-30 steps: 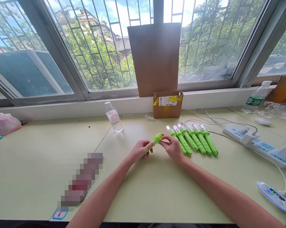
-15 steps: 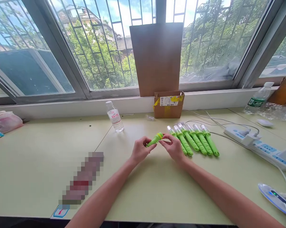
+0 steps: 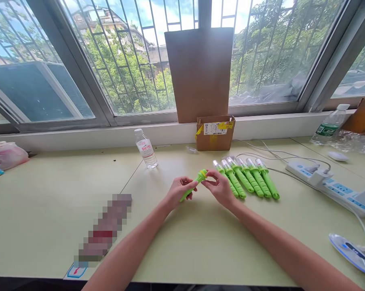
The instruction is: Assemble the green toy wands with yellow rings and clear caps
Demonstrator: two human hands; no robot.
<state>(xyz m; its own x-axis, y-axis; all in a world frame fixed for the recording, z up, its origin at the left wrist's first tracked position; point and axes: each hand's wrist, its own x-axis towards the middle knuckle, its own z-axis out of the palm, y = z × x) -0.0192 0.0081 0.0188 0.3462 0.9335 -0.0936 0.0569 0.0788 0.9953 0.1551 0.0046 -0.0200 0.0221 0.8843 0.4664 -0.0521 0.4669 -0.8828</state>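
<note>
My left hand (image 3: 180, 192) is wrapped round the shaft of a green plastic stick (image 3: 201, 175), which slants up to the right and has a flared collar with yellow rings. At that collar end, my right hand (image 3: 218, 184) is closed, thumb and fingertips pinched against the rim. Whether a small part sits between those fingertips I cannot make out. Just right of this hand, several similar green sticks with clear tips (image 3: 255, 178) lie side by side on the table, tips pointing away from me; the nearest is partly hidden by my hand.
A water bottle (image 3: 146, 148) stands left of centre, and a small cardboard box (image 3: 214, 139) is against the sill. On the right are a power strip (image 3: 336, 188) with cables, a white oval device (image 3: 352, 254) and another bottle (image 3: 330, 125). A blurred-out object (image 3: 106, 228) lies front left.
My left hand has shifted its grip, so more of the stick's lower end shows below it. The stick now lies more steeply; my right hand has stayed near its collar.
</note>
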